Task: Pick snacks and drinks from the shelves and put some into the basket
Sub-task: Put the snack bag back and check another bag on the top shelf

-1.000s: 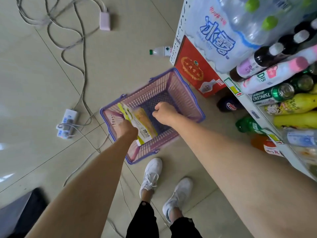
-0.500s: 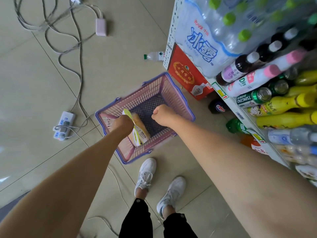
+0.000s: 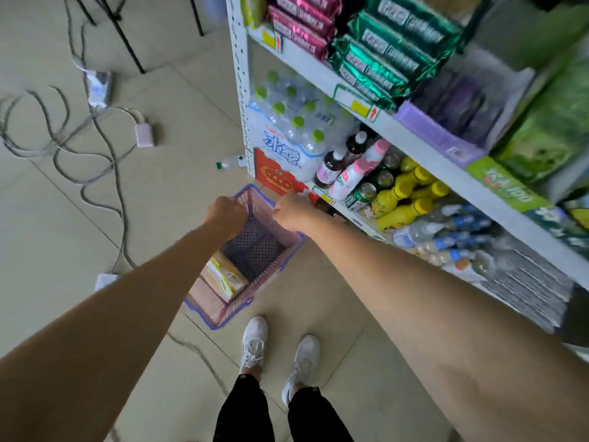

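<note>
Pink basket (image 3: 288, 242) below us, yellow snack pack (image 3: 224, 275) inside; both arms outstretched, left hand (image 3: 224, 213) and right hand (image 3: 291, 210) fisted, contents hidden from us

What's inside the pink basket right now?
One yellow snack packet lies in the near end of the basket; the dark mesh floor beside it shows nothing else. The left arm and both hands cover the near-left wall and far rim, so those spots are unseen.

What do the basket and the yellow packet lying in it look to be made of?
Basket: moulded plastic by the look, matte pink lattice walls with a blue rim. Yellow packet: probably thin glossy plastic film, judging by its printed, slightly shiny wrapper; motion blur leaves that open.
</note>
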